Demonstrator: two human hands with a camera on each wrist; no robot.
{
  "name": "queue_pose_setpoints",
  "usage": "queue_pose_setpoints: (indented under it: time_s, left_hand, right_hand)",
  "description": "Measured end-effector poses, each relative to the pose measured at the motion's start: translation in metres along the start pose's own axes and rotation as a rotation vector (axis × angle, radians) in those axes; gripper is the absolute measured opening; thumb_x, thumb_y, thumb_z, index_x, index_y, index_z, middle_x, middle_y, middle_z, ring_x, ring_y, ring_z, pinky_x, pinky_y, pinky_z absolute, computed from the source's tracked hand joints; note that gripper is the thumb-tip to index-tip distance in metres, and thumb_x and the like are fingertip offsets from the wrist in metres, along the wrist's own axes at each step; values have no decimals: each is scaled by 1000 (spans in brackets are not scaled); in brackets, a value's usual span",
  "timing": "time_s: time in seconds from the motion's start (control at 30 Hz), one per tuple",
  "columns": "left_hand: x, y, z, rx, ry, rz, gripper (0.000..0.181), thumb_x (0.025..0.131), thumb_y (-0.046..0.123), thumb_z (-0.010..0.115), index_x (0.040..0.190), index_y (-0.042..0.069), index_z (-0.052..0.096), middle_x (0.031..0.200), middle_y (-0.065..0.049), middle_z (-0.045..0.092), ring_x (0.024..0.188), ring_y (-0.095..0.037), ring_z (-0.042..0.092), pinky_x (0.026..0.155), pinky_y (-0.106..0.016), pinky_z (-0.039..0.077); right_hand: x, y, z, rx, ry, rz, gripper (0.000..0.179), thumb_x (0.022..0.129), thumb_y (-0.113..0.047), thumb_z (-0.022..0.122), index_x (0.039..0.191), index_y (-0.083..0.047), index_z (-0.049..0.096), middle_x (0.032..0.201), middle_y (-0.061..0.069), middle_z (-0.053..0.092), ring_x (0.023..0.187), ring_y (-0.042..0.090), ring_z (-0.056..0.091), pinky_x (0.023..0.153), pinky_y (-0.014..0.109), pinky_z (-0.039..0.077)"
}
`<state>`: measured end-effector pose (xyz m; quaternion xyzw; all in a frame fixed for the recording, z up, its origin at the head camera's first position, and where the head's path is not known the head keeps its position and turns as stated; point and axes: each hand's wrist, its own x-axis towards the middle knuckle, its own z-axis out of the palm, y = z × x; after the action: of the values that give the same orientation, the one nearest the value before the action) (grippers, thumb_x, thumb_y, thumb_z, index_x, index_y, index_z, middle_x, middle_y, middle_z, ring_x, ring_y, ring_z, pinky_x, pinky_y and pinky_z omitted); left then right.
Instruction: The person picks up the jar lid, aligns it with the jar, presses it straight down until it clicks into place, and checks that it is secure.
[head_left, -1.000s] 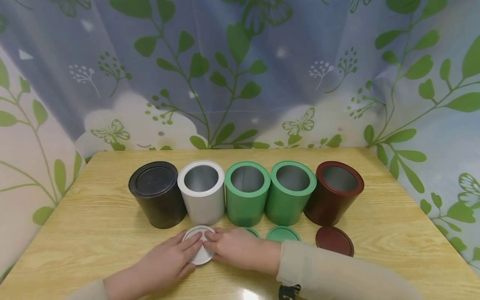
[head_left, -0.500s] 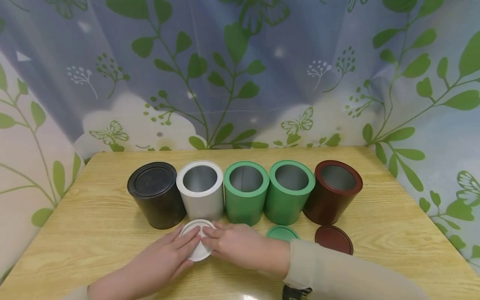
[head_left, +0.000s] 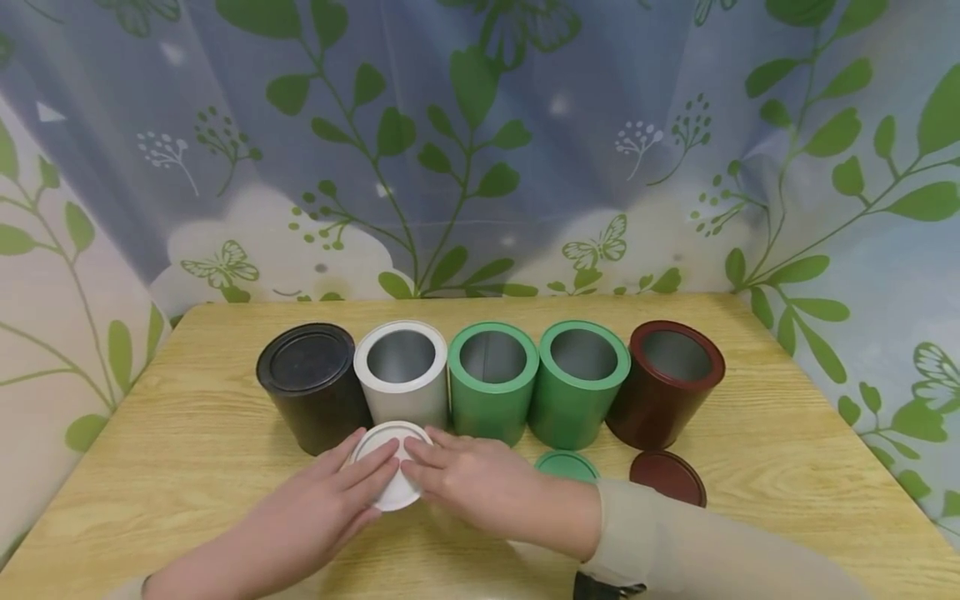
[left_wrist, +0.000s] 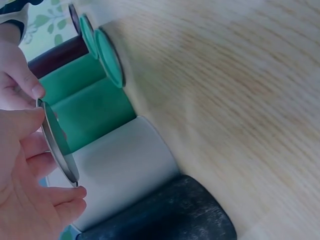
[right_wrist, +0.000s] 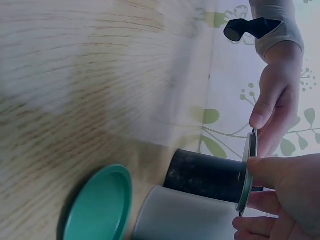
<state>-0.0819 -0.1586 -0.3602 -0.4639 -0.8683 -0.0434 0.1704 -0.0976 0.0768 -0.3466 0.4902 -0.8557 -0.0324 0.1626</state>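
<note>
A round white lid (head_left: 396, 479) is held between both hands, raised off the table just in front of the white can (head_left: 408, 408), which stands without a lid. The left hand (head_left: 318, 500) grips the lid's left side, fingers spread over its top and thumb at the near edge. The right hand (head_left: 487, 487) grips the other side the same way. In the left wrist view the lid (left_wrist: 60, 147) shows edge-on, clear of the wood, with the left hand (left_wrist: 22, 170) around it. The right wrist view shows the lid (right_wrist: 246, 175) between both hands.
A lidded black can (head_left: 315, 392) stands left of the white one. Two open green cans (head_left: 491, 408) (head_left: 577, 408) and an open dark red can (head_left: 660, 400) continue the row rightward. A green lid (head_left: 566, 465) and a dark red lid (head_left: 667, 477) lie before them; another green lid (left_wrist: 109, 57) is hidden in the head view.
Both hands have lifted the white lid off the table and moved it toward the white can. The right hand and forearm now cover the green lid that partly showed earlier.
</note>
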Motion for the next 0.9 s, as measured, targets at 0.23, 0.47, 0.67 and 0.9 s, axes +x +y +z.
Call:
queue_pose_setpoints:
  time_s: [0.23, 0.47, 0.67, 0.9]
  left_hand:
    - [5, 0, -10, 5, 76, 9, 59, 102, 40, 20, 125, 2, 59, 134, -8, 52, 119, -42, 46, 88, -49, 45]
    - [11, -2, -16, 0, 146, 28, 59, 103, 38, 18, 124, 0, 59, 132, -9, 54, 117, -43, 46, 87, -51, 45]
    - [16, -7, -20, -12, 152, 22, 59, 103, 39, 19, 125, 1, 59, 132, -10, 54, 120, -43, 44, 90, -51, 44]
    - [21, -14, -25, -14, 139, 29, 59, 103, 38, 19, 127, 0, 57, 133, -11, 52, 122, -42, 42, 92, -52, 42]
  right_hand:
    - [-2, 2, -8, -34, 105, -4, 33, 86, -30, 68, 116, -17, 66, 123, 0, 61, 110, 19, 59, 84, 24, 49]
    - [-1, 7, -15, -27, 169, 0, 35, 84, -28, 70, 115, -15, 65, 121, 2, 62, 109, 20, 60, 84, 25, 49]
    - [2, 11, -21, -21, 194, 17, 33, 85, -25, 70, 116, -16, 65, 123, 1, 61, 111, 21, 58, 84, 26, 50]
    - [7, 17, -22, 31, 216, 35, 31, 84, -22, 71, 114, -14, 64, 121, 3, 62, 113, 21, 57, 85, 25, 49]
